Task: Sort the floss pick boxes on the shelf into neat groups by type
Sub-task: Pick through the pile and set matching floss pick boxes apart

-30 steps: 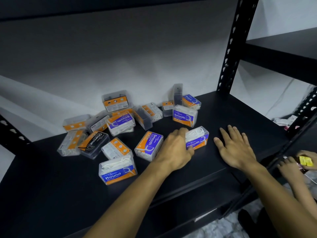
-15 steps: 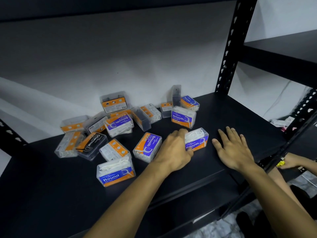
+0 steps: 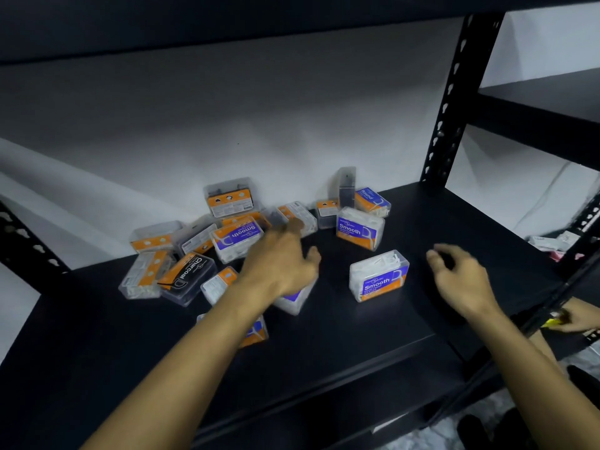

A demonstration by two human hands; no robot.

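The left hand (image 3: 279,258) hangs over the jumble of floss pick boxes with fingers loosely spread and blurred, gripping nothing that shows, though a Smooth box (image 3: 293,298) lies half hidden under its palm. The right hand (image 3: 461,277) hovers relaxed and empty just right of another Smooth box (image 3: 378,276), which stands alone on the shelf (image 3: 373,339). To do this step well, I'd take one box at a time, read its label, and set it square beside the lone box — building the Smooth group there, clear of the heap. Legible labels: four Smooth, one Charcoal (image 3: 188,276) left of the left hand, one Round (image 3: 371,201) beyond it — the remaining boxes face away, too unclear to count.
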